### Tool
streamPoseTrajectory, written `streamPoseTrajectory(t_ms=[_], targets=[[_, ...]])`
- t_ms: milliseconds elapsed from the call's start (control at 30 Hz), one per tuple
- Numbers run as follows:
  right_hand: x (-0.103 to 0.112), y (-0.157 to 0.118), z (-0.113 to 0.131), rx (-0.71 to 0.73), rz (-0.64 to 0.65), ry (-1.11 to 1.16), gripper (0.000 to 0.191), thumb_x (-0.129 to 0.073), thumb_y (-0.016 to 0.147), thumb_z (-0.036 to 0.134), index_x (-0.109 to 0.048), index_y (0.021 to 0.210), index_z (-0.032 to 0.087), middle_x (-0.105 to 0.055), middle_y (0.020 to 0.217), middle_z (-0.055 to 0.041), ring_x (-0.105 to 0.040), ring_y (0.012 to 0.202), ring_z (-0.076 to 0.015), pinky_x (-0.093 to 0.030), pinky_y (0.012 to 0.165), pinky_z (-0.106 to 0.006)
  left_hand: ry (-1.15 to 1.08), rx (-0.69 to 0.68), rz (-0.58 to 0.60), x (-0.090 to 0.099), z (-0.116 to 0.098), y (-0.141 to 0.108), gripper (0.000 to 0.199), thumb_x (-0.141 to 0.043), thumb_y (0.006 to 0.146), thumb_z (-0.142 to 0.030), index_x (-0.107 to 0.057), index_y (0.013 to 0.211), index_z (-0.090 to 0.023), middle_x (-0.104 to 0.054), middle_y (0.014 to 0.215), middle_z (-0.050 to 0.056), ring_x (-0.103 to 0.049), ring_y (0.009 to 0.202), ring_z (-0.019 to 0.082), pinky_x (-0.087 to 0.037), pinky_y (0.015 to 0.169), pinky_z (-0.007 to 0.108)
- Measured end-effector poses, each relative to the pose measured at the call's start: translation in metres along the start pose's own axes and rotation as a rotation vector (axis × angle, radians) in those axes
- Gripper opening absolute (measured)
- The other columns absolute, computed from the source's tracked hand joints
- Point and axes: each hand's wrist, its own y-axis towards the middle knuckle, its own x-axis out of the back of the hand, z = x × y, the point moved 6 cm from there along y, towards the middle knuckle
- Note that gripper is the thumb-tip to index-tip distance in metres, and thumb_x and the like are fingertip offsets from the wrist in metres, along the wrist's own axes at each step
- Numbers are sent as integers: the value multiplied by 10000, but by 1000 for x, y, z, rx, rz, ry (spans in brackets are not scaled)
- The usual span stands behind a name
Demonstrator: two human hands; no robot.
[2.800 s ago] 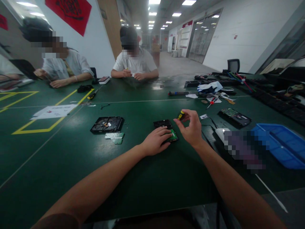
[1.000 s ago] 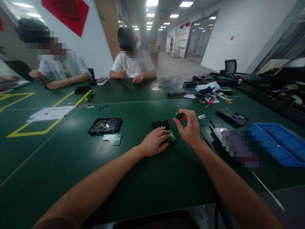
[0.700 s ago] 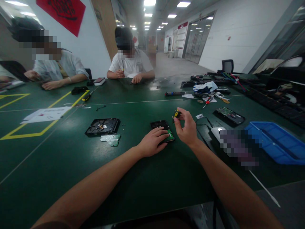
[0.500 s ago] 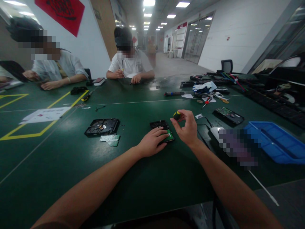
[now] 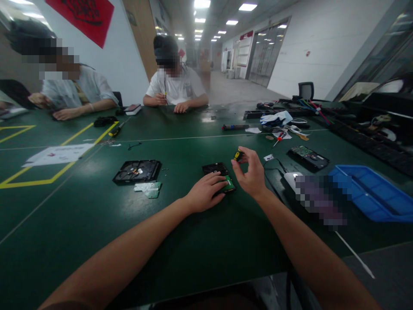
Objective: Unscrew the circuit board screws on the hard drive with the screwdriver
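My left hand lies over a black hard drive with a green circuit board, its fingers resting on the board. Just right of the drive and above the table, my right hand pinches the yellow and black handle of a screwdriver between thumb and fingers. The screwdriver's shaft cannot be made out. On the left sits a second black drive, with a detached circuit board in front of it and tiny screws beside it.
At the right are a blue tray, another drive, a white device with a cable and a red screwdriver. White papers lie at the left. Two people sit across the green table.
The screwdriver handle has turned slightly between the fingers of my right hand. My left hand stays on the drive.
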Motion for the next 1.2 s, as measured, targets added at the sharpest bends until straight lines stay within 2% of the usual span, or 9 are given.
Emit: streamPoseTrajectory(t_ms=[167,367,600,867,1033,1200], targets=[[-2,0,-2,-9,28,-13,588,-659,1003,237,-471,1557,294,-663,1318,-118,-713,1016,-257,-681,849,-464,1,-5,-1,-1,0,-1,431,-628,1040,-348,-616,1444,-200,-646,1479,138,-504,1523,347,-441,1270,590],[-7,-3,-8,-46,72,24,631,-623,1015,242,-423,1609,316,-651,1423,-123,-725,1044,-268,-685,869,-478,7,4,6,0,-1,-1,436,-623,1045,-352,-611,1451,-193,-649,1476,136,-506,1521,345,-434,1275,587],[-6,-2,-5,-37,66,9,658,-714,982,282,-449,1583,323,-672,1349,-116,-716,1004,-267,-687,805,-463,13,2,10,0,0,-1,436,-633,1038,-346,-615,1446,-194,-647,1479,134,-504,1522,340,-433,1282,570],[-12,-6,-10,-83,132,104,728,-613,1005,211,-337,1667,335,-656,1455,-124,-749,1102,-282,-678,923,-494,5,6,6,1,0,0,436,-625,1040,-345,-612,1452,-204,-651,1477,129,-505,1523,337,-424,1286,577],[-10,-6,-10,-83,106,58,675,-617,1010,240,-389,1641,316,-657,1440,-126,-748,1011,-259,-678,888,-475,-4,12,15,2,0,0,448,-630,1037,-356,-608,1461,-213,-647,1480,136,-501,1527,337,-436,1274,582],[-6,-5,-9,-50,64,-22,663,-721,979,314,-449,1584,306,-650,1405,-123,-703,940,-251,-669,785,-465,-2,11,17,2,0,0,440,-627,1039,-351,-613,1454,-205,-645,1482,135,-498,1528,339,-440,1271,587]])
